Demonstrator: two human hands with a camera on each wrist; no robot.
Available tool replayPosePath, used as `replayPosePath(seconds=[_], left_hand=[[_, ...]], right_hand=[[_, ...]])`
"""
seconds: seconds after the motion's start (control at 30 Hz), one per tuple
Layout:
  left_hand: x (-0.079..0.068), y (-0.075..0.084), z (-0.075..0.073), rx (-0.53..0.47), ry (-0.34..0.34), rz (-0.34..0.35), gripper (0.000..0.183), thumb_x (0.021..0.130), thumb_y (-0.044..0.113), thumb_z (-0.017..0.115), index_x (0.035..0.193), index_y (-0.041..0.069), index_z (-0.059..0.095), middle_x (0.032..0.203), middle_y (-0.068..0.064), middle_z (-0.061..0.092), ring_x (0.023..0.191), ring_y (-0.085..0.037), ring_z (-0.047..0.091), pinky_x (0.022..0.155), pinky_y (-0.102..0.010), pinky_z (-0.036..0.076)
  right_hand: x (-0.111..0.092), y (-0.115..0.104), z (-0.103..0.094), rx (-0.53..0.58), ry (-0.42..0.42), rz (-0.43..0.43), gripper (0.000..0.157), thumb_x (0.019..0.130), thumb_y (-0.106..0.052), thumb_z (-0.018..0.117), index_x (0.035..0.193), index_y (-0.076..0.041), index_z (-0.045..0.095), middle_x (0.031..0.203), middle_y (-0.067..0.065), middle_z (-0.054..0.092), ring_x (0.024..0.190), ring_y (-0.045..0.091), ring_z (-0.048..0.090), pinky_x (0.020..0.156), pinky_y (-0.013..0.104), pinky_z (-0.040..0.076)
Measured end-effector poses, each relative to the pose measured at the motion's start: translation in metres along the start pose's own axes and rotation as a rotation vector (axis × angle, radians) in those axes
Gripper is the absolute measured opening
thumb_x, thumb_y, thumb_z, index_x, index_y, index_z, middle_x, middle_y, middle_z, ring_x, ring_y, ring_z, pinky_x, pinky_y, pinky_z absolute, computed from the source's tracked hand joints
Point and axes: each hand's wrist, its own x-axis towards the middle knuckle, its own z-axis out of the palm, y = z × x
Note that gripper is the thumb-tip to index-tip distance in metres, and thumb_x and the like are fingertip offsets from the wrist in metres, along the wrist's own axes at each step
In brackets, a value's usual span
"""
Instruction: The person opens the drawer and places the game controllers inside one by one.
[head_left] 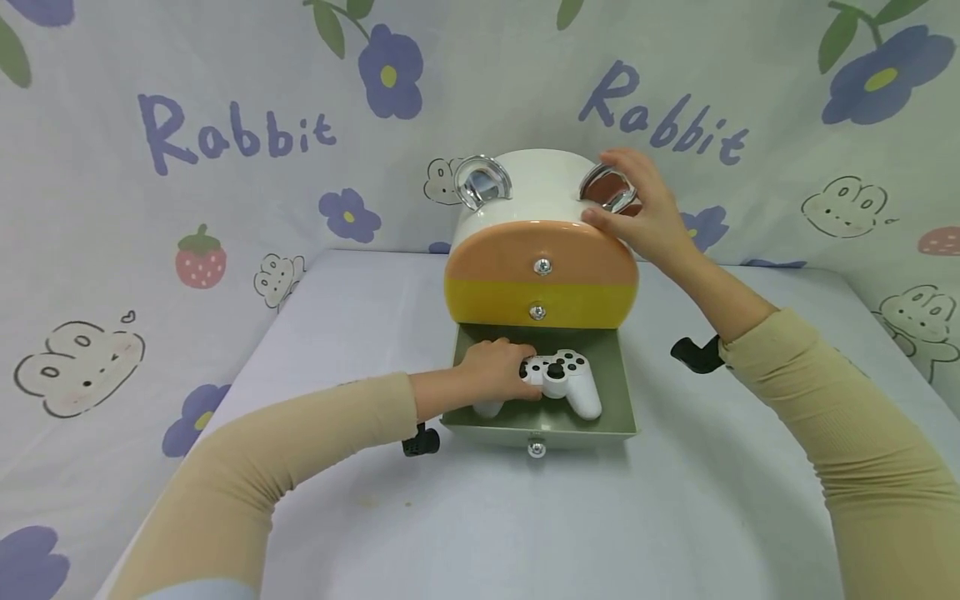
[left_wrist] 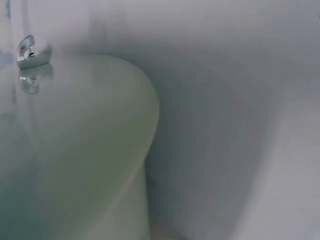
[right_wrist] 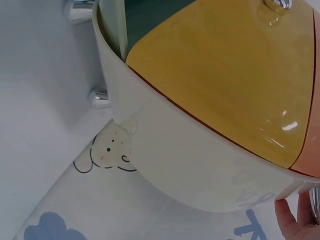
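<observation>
A white game controller (head_left: 581, 390) lies in the pulled-out green bottom drawer (head_left: 619, 408) of a rounded drawer box (head_left: 540, 179). My left hand (head_left: 495, 369) grips the controller's left side, thumb in front and fingers behind; the hand covers much of that side. At the box's top right, my right hand (head_left: 641, 200) holds the silver ear (head_left: 589, 177), thumb on the front top edge and fingers behind. The right wrist view shows some right-hand fingertips (right_wrist: 286, 216) against the box. The left wrist view shows the drawer's front (left_wrist: 95, 130) but neither left hand nor controller.
Above the open drawer are a closed yellow drawer (head_left: 495, 302) and a closed orange drawer (head_left: 495, 254), each with a silver knob. Another silver ear (head_left: 502, 171) stands at the top left. The box is on a white-covered table (head_left: 360, 333) before a patterned cloth (head_left: 255, 208).
</observation>
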Motion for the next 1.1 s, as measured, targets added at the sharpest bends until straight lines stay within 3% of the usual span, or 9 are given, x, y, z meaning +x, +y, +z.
replayPosePath(seconds=[0.33,0.73,1.1], left_hand=[[0.0001,-0.0016,0.0049,0.016,0.033,0.031,0.056,0.075,0.045,0.068,0.123,0.019,0.056,0.102,-0.007,0.059,0.086,-0.02,0.053,0.066,-0.033,0.045],[0.0031,-0.0015,0.0065,0.001,0.02,0.018,0.059,0.075,0.043,0.066,0.129,0.021,0.052,0.11,-0.01,0.057,0.092,-0.025,0.054,0.072,-0.038,0.047],[0.0054,-0.0015,0.0068,-0.009,0.014,0.0,0.059,0.075,0.044,0.066,0.129,0.023,0.052,0.112,-0.01,0.056,0.093,-0.025,0.055,0.073,-0.038,0.047]], right_hand=[[0.0004,-0.0016,-0.0002,-0.007,-0.009,0.014,0.064,0.081,-0.018,0.069,0.137,-0.015,0.04,0.144,0.0,0.031,0.122,0.018,0.036,0.08,0.025,0.046],[-0.0015,-0.0015,-0.0011,0.015,-0.004,0.004,0.063,0.081,-0.017,0.068,0.137,-0.015,0.04,0.144,0.0,0.031,0.113,0.017,0.039,0.073,0.017,0.042],[-0.0016,-0.0017,-0.0005,0.02,-0.002,-0.002,0.062,0.081,-0.016,0.068,0.137,-0.014,0.041,0.143,0.0,0.032,0.111,0.016,0.04,0.075,0.019,0.043]])
